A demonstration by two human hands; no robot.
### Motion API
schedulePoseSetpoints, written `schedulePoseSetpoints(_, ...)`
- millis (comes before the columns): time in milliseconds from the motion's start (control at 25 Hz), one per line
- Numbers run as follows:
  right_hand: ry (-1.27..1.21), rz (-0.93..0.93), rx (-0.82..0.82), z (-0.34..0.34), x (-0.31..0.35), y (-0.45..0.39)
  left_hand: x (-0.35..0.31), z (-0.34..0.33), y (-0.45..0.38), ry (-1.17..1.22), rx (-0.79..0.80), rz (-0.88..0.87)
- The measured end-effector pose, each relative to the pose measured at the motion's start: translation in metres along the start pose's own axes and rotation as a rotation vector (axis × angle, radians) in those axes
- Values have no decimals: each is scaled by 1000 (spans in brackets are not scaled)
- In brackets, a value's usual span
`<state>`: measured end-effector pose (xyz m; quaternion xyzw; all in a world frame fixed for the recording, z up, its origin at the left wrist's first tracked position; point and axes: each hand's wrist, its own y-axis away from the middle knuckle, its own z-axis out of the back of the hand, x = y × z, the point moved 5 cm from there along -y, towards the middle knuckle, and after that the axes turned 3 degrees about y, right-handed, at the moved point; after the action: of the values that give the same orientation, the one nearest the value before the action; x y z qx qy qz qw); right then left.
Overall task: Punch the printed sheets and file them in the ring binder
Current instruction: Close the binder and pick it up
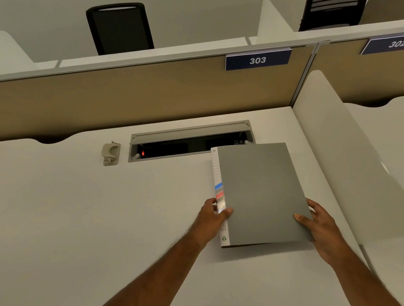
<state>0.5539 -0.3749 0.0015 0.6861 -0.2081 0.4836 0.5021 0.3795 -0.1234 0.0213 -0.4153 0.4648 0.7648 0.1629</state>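
Two hands are on the grey ring binder (259,193), which I see closed and lying on the white surface (61,212) toward its right side, its far corner reaching over the edge of the cable tray opening (171,144). My left hand (210,217) grips the binder's spine near the near end, thumb curled over onto the cover and fingers wrapped round the white spine label (218,188) with its blue and red stripes. My right hand (321,226) holds the binder's right edge, thumb lying on top of the cover and the fingers spread and partly tucked beneath or beside the edge; I cannot tell how far under they go. A slight shadow shows under the near edge, but I cannot tell whether the binder is raised there.

A beige hole punch (111,153) sits well apart to the left, just beside the tray's left end. Behind the surface runs a tan partition (127,92) carrying a blue sign (257,60) reading 303. A white side divider (348,158) stands to the right of the binder. A black chair (119,27) shows beyond the partition.
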Motion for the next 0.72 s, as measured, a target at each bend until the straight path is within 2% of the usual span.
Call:
schedulePoseSetpoints(400, 59, 1, -13, 7, -3, -26, 8, -11, -22, -16, 8, 6)
schedulePoseSetpoints(720, 257, 71, -53, 10, -3, -34, 10, -12, -32, -10, 2, 13)
